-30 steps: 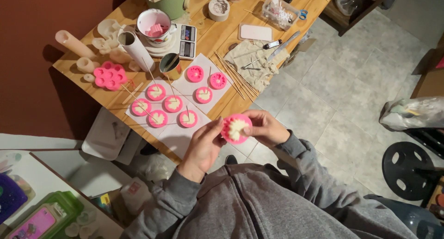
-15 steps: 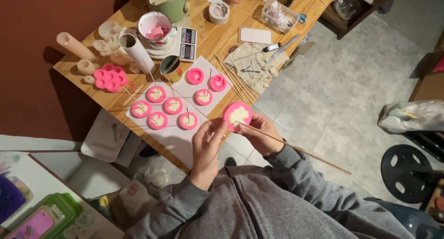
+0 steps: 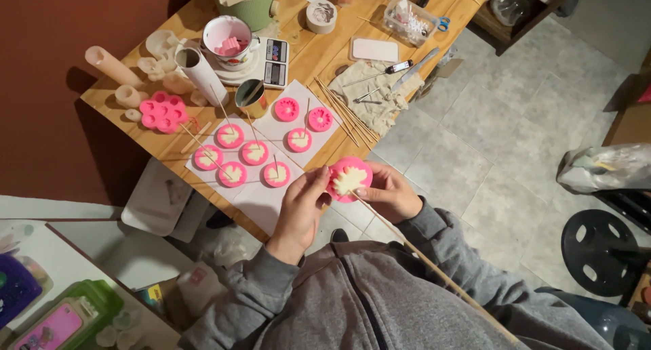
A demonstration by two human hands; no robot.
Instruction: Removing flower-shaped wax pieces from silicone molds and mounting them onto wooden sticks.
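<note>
Both hands hold a round pink silicone mould [image 3: 348, 178] filled with cream-coloured wax, just off the near edge of the wooden table [image 3: 325, 55]. My left hand [image 3: 302, 208] pinches its left rim. My right hand [image 3: 386, 194] cups it from the right, and a long thin wooden stick [image 3: 434, 269] runs from the mould back over my right sleeve. Several more pink moulds [image 3: 255, 152] with wax and upright sticks sit on white paper [image 3: 271, 194] on the table.
On the table stand a small scale [image 3: 274, 62] bearing a white cup with pink pieces [image 3: 227, 38], a metal pouring cup [image 3: 252, 96], a pink multi-cavity mould [image 3: 163, 111], pale candles [image 3: 112, 65], loose sticks [image 3: 346, 109], a cloth with tools [image 3: 383, 92], a green pot [image 3: 247, 1]. Tiled floor lies right.
The mould has shifted slightly right and lower in my hands. The long stick, absent a second ago, is now at the mould and trails over my right arm.
</note>
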